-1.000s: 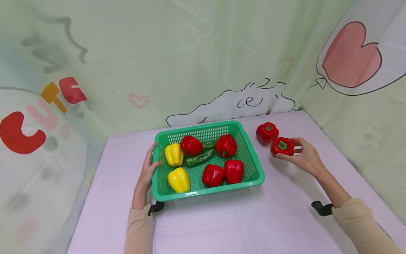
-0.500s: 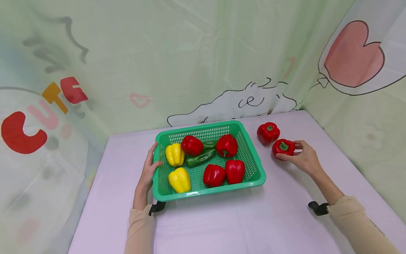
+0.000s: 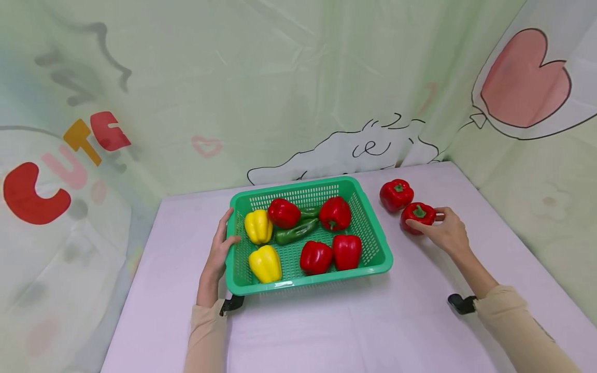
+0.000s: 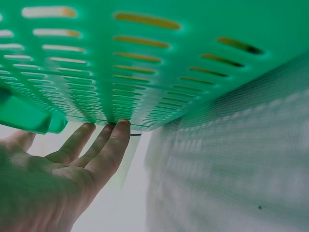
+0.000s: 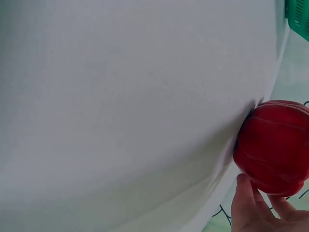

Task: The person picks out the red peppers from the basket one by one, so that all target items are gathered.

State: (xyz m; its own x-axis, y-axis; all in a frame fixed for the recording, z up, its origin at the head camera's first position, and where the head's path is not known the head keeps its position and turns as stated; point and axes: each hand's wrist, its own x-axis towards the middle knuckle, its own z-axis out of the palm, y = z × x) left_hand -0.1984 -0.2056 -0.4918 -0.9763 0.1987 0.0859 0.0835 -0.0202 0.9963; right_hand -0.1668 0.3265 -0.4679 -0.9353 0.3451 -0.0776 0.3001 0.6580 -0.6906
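My left hand (image 3: 219,250) holds the left rim of a green plastic basket (image 3: 310,283), thumb over the edge and fingers along the outside. In the left wrist view its fingers touch the slotted green wall (image 4: 104,63). On the right, my right hand (image 3: 450,231) grips a red bell pepper (image 3: 413,216) between thumb and fingers, its green stem facing up. The right wrist view shows that red bell pepper (image 5: 275,145) against the tablecloth. Just behind it sits another red bell pepper (image 3: 396,195).
Inside the basket lie two yellow bell peppers (image 3: 265,264), several red bell peppers (image 3: 347,252) and green peppers (image 3: 296,231). A pale lilac cloth covers the table (image 3: 317,331). Printed curtains (image 3: 280,93) hang behind and at both sides.
My right hand has lowered the red bell pepper slightly onto the table, beside the other one. The left hand stays at the basket's rim, and the basket's contents look the same.
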